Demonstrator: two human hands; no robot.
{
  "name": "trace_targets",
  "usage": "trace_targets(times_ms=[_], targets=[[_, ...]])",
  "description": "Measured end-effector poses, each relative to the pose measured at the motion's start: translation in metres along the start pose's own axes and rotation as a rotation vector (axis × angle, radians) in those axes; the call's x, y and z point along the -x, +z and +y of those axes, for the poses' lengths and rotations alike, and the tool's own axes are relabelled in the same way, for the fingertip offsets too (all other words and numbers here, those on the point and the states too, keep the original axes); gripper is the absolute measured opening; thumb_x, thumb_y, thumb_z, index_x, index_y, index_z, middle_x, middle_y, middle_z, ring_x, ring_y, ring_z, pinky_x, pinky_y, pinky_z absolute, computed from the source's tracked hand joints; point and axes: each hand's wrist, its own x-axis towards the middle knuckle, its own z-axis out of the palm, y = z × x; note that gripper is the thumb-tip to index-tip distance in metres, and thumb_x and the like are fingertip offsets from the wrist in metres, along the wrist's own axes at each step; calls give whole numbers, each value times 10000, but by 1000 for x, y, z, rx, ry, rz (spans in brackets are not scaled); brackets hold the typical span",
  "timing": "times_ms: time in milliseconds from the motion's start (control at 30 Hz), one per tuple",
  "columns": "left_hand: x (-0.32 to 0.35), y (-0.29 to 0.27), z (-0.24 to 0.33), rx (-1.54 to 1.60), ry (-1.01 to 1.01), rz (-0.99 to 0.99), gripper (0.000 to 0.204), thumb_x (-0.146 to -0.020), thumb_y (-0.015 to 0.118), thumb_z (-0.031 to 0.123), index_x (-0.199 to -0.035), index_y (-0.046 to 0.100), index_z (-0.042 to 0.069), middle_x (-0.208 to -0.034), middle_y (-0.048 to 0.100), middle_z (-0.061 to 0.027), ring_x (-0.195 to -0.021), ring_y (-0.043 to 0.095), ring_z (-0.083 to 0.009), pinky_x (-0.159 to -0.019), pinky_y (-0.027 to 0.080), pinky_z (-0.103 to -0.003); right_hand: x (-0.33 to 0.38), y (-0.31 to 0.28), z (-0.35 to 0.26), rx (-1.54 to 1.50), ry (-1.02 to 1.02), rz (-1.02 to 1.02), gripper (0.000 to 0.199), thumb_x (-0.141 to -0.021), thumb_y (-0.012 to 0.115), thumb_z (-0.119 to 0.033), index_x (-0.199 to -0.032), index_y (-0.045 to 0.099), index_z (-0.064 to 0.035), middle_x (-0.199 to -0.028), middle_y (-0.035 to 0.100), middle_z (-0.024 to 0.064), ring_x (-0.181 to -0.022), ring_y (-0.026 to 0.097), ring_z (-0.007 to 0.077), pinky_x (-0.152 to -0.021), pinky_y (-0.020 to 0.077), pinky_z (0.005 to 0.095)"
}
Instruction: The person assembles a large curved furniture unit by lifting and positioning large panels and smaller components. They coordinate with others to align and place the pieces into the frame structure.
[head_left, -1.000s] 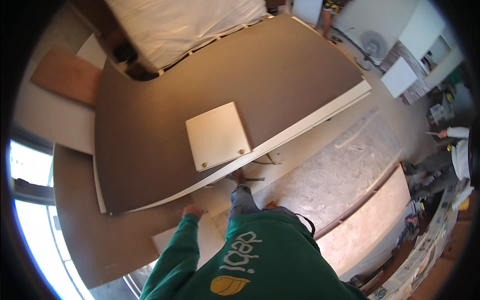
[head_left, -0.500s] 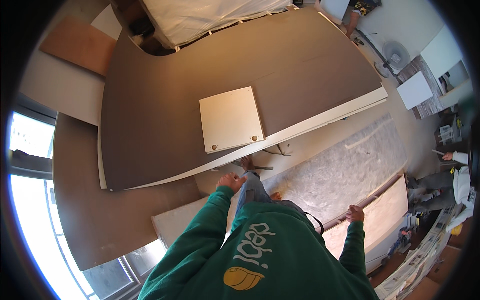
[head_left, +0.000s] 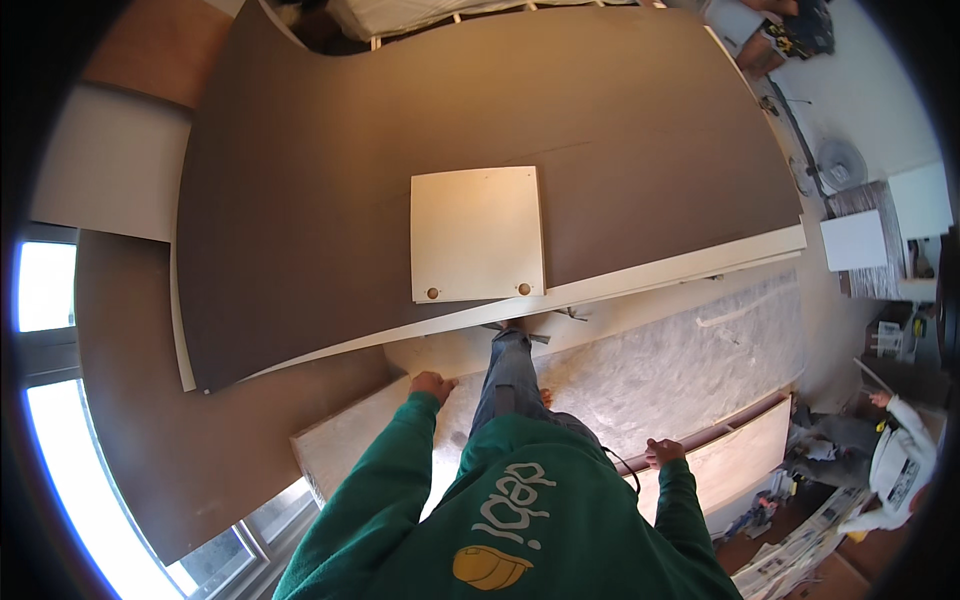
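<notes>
My left hand point(head_left: 434, 386) hangs beside my thigh with its fingers loosely curled and nothing seen in them. My right hand point(head_left: 663, 453) is out to my right, its fingers closed with nothing visible inside; it appears above the edge of a wooden panel point(head_left: 740, 450), and I cannot tell whether they touch. In front of me a cream cabinet door point(head_left: 476, 230) with two round hinge holes lies flat on a large brown board point(head_left: 330, 200). The door's holed edge faces me, close to the board's near edge.
Another brown board point(head_left: 170, 400) leans by the bright window point(head_left: 50, 290) on my left. A dusty grey sheet point(head_left: 640, 370) lies on the floor at right. Far right, a co-worker point(head_left: 890, 460) holds a stick-like thing; another person point(head_left: 790, 35) and a fan point(head_left: 840, 163) are beyond the board.
My view has shifted, and the door now appears squarer to me. My left hand has moved back from over my knee, and my right hand has drawn closer to my body.
</notes>
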Motion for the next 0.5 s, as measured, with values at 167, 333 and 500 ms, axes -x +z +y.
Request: trace_targets(times_ms=[167, 333, 500], targets=[[-51, -68, 51, 130, -15, 53, 417, -706, 749, 414, -937, 675, 74, -952, 661, -150, -947, 627, -305, -871, 491, -393, -47, -32, -48, 542, -275, 139, 292, -819, 699, -252, -729, 571, -6, -580, 556, 62, -486, 521, 147, -437, 433, 292], [-117, -90, 49, 207, 27, 155, 636, -637, 805, 416, -1078, 587, 12, -1106, 577, -209, -1051, 560, -323, -901, 468, -396, 25, 44, -235, 230, -360, 233, 496, -816, 697, -281, -1176, 522, 12, -970, 626, 132, -686, 629, 185, -599, 528, 316], [-170, -115, 53, 319, -106, 177, 852, -624, 815, 430, -1267, 489, -24, -1273, 507, -226, -1188, 491, -333, -1014, 411, -389, -15, 78, -317, 236, -297, 140, 530, -836, 685, -279, -1248, 490, -10, -1001, 619, 122, -706, 630, 183, -566, 504, 309]])
